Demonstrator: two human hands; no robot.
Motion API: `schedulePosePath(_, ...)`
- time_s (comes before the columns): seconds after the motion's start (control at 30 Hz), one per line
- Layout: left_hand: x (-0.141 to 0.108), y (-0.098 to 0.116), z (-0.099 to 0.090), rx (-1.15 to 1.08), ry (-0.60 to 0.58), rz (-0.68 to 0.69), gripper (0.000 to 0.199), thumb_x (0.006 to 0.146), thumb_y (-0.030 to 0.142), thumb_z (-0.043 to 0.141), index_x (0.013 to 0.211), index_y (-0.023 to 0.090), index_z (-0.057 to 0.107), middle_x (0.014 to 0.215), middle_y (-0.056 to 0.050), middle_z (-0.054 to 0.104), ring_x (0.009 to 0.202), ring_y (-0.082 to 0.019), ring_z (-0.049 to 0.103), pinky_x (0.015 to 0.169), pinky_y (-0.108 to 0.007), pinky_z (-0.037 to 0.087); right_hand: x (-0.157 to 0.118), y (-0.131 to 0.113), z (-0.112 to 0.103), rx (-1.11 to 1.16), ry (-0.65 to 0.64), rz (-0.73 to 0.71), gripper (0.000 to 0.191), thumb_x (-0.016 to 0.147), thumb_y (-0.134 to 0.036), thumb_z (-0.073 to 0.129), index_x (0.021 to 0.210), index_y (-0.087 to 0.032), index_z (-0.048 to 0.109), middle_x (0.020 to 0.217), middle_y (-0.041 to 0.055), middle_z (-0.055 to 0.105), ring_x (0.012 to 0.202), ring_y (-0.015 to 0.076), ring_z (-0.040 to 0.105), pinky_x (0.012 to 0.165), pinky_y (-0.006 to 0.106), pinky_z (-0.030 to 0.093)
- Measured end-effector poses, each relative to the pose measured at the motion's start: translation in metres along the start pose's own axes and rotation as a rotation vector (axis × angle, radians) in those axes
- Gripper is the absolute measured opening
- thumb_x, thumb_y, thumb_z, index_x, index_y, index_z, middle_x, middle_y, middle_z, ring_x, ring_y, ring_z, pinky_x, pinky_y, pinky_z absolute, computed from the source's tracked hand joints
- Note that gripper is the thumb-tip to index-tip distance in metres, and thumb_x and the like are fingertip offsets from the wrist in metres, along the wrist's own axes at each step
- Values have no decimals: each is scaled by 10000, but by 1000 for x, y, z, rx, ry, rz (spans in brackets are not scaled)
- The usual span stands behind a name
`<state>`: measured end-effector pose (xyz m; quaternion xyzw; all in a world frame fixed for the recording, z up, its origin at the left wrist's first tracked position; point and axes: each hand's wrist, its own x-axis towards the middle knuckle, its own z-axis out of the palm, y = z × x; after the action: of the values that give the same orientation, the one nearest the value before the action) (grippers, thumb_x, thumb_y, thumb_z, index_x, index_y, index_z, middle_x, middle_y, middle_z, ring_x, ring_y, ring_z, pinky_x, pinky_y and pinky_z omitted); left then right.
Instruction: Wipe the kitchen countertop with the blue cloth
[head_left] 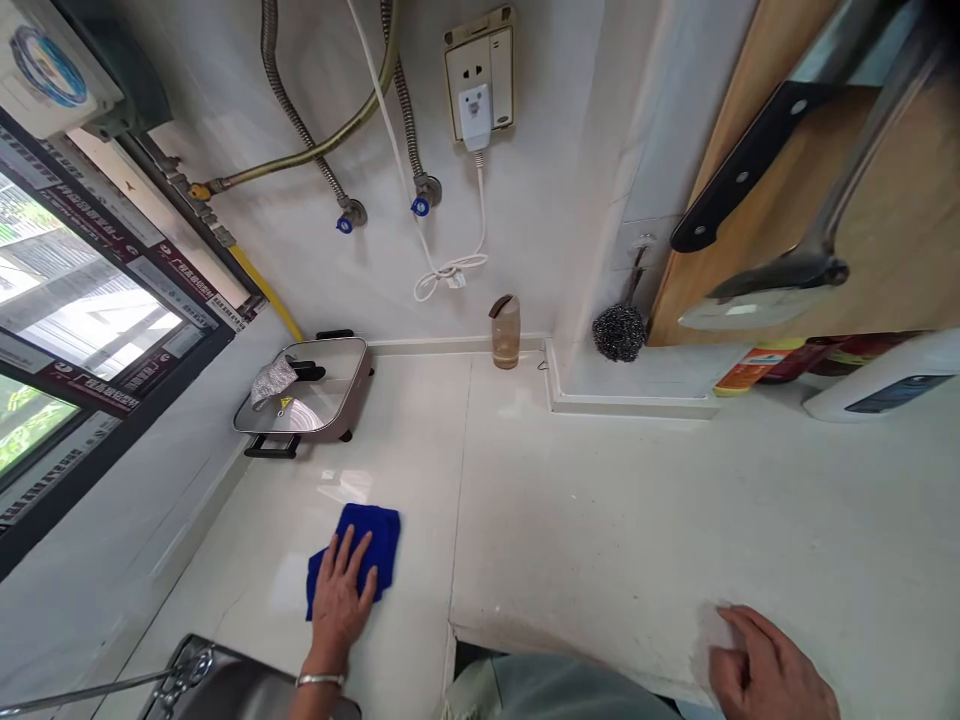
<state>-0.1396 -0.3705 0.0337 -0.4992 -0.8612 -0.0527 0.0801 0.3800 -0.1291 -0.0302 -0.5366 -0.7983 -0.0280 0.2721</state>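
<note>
The white counter runs from the tiled wall toward the person, and the two hands lie well apart on it. The left hand rests flat, fingers spread, on a folded blue cloth near the counter's front, a metal bangle at its wrist. The right hand sits at the counter's front edge, fingers curved lightly on the surface, gripping nothing. Along the counter's back stand a plastic bottle and a steel scourer, with a wooden cutting board and a black-handled knife above its right end. At the counter's left end sits an electric pan under a glass lid, with a grey rag lying on top. The bottle holds a little brown liquid, and the pan's contents cannot be made out. A steel sink meets the counter's near left corner.
</note>
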Motion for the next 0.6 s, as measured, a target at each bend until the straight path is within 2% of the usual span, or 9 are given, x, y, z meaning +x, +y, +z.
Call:
schedulePosePath(0.13, 23, -47, -3, 61, -55, -300, 578, 952, 407, 333, 1496, 238, 429, 1546, -36, 451, 1508, -264, 236, 1238, -518, 231, 0, 0, 0, -1, 44, -14, 339, 851, -234, 480, 1168, -177, 586, 1199, 132, 634, 869, 284, 628, 677, 399, 437)
schedulePosePath(0.2, 40, -58, -4, 81, -43, -495, 590, 946, 419, 330, 1497, 232, 430, 1552, -56, 442, 1500, -300, 248, 1222, -539, 247, 1, -2, 0, -5, 53, -14, 363, 831, -220, 496, 1181, -178, 582, 1194, 130, 641, 863, 281, 629, 677, 396, 439)
schedulePosePath(0.27, 60, -60, -5, 83, -14, -670, 603, 946, 439, 325, 1487, 203, 449, 1574, -99, 400, 1489, -348, 258, 1204, -547, 261, 2, -5, -1, -16, 47, 2, 396, 807, -218, 501, 1193, -179, 579, 1185, 129, 647, 869, 285, 628, 692, 404, 445)
schedulePosePath(0.33, 81, -53, -6, 65, 16, -781, 613, 949, 454, 320, 1482, 183, 455, 1586, -135, 368, 1478, -384, 263, 1186, -558, 268, 2, -7, -2, -25, 35, 28, 417, 796, -221, 495, 1203, -181, 577, 1196, 123, 646, 883, 288, 626, 708, 411, 449)
schedulePosePath(0.4, 102, -42, -4, 48, 45, -824, 618, 953, 452, 316, 1482, 162, 450, 1581, -169, 363, 1468, -409, 267, 1164, -588, 276, 3, -9, -3, -29, 30, 50, 407, 802, -226, 488, 1196, -182, 577, 1212, 116, 643, 894, 291, 624, 713, 415, 448)
schedulePosePath(0.5, 128, -18, 5, 38, 77, -788, 624, 965, 431, 302, 1491, 118, 423, 1576, -209, 350, 1466, -430, 254, 1147, -626, 271, 4, -11, -4, -24, 30, 62, 395, 809, -233, 482, 1190, -181, 575, 1219, 118, 641, 891, 299, 625, 712, 424, 444)
schedulePosePath(0.6, 146, 15, 18, 22, 90, -674, 616, 973, 430, 314, 1494, 119, 424, 1585, -204, 337, 1471, -433, 238, 1158, -621, 258, 5, -14, -7, -2, 21, 75, 418, 804, -246, 475, 1207, -185, 569, 1235, 123, 631, 904, 312, 623, 716, 438, 447)
